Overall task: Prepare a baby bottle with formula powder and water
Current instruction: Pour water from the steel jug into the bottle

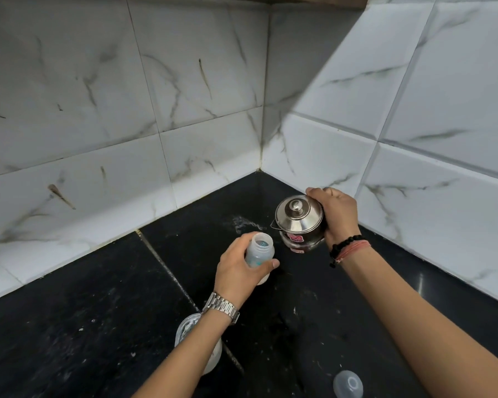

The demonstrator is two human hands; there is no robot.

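My left hand (pixel 239 268) grips a clear plastic baby bottle (pixel 260 248) with its top off and its mouth open upward, held over the black counter. Just right of it, my right hand (pixel 338 212) wraps around a small steel pot (pixel 299 222) with a knobbed lid and a pink sticker. The pot is tilted, and its spout points left toward the bottle's mouth. A clear glass jar (pixel 189 330) holding pale powder stands under my left forearm, half hidden.
A translucent bottle cap (pixel 348 384) lies on the black stone counter (pixel 84 326) at the bottom right. White marbled tile walls meet in a corner behind the pot. White powder or water marks dot the counter near the corner.
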